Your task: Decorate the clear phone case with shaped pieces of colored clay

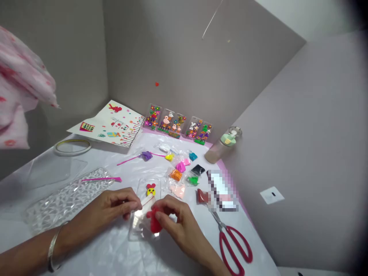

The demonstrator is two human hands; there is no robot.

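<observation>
My left hand pinches the upper edge of a small clear plastic bag. Soft red clay sits in that bag, and the fingers of my right hand grip it from the right side. Below both hands lies a clear phone case, partly covered by them and the bag. Near the case's far end is a yellow clay face with black eyes and a red heart-like crest.
Beyond the hands lie several clay packets, including orange and purple. Red-handled scissors and a blurred phone-like object are at right. A patterned clear sheet, pink tool, bottle, notebook and decorated cases surround them.
</observation>
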